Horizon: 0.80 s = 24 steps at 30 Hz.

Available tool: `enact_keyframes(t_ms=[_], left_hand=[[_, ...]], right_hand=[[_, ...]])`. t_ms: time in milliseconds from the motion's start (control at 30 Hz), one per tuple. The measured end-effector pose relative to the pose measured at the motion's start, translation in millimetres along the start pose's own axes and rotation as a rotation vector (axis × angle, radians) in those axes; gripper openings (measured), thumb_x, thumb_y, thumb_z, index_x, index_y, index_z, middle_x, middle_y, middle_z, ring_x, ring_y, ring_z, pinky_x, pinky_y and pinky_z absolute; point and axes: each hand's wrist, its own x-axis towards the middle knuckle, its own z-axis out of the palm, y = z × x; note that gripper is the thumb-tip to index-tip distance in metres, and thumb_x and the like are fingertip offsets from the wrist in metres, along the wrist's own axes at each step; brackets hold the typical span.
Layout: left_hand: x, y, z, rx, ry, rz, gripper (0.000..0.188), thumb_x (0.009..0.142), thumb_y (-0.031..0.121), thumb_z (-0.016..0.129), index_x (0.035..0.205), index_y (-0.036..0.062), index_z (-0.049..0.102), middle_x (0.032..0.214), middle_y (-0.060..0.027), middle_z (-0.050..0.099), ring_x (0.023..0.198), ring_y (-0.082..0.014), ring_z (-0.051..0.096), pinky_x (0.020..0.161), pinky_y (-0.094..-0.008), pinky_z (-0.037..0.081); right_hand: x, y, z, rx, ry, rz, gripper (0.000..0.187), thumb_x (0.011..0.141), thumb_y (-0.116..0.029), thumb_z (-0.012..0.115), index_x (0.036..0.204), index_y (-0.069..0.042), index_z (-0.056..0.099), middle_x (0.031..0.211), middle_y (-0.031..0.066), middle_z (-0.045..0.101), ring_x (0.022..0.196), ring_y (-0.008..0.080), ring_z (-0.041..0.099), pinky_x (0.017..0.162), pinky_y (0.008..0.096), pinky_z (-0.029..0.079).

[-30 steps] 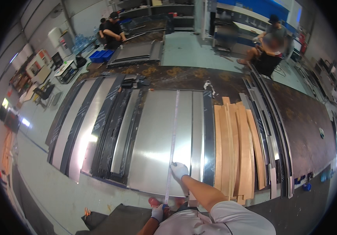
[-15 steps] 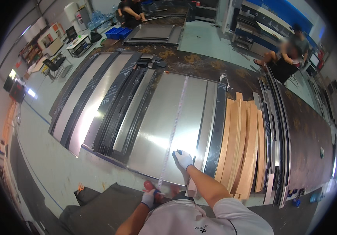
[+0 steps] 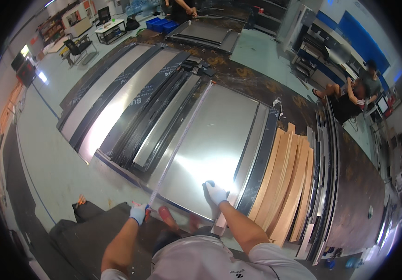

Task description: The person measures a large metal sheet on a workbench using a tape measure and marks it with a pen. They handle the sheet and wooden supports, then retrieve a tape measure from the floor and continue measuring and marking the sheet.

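My left hand, in a white glove, is closed round a red tape measure at the near left corner of a bare metal sheet. From it the pale tape blade runs out across the sheet to the far edge, where its end sits at the corner. My right hand, also gloved, rests low over the sheet's near right part, fingers curled. Something dark shows at its fingertips, too small to name. Bright glare lies on the metal beside it.
Film-edged metal panels and dark strips lie to the left. Wooden strips and long metal profiles lie right. Two people sit at the far right, and another person's arms show at the back. Orange scissors lie on dark cloth.
My left hand has moved left with the tape measure, and the blade has shifted from the sheet's middle to its left side. My right hand stays over the near right part. The view has turned.
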Motion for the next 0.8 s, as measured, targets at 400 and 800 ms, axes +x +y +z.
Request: enact_keyframes(t_ms=[400, 800], left_hand=[[22.0, 89.4, -87.2, 0.421, -0.276, -0.146, 0.019, 0.091, 0.033, 0.066, 0.101, 0.018, 0.071, 0.094, -0.0138, 0.075, 0.087, -0.0403, 0.074, 0.076, -0.0489, 0.06], [25.6, 74.1, -76.2, 0.353, -0.293, -0.199, 0.025, 0.101, 0.038, 0.053, 0.097, 0.0192, 0.069, 0.085, -0.0123, 0.073, 0.083, -0.0353, 0.074, 0.073, -0.0473, 0.058]], right_hand=[[-1.2, -1.3, -5.1, 0.145, 0.116, -0.094, 0.029, 0.095, -0.03, 0.064, 0.103, -0.003, 0.072, 0.098, 0.0214, 0.075, 0.095, 0.0395, 0.072, 0.088, 0.0467, 0.055], [-2.7, -9.5, -8.3, 0.136, 0.101, -0.122, 0.024, 0.096, -0.025, 0.062, 0.103, -0.003, 0.07, 0.095, 0.0201, 0.074, 0.092, 0.0378, 0.071, 0.086, 0.0458, 0.054]])
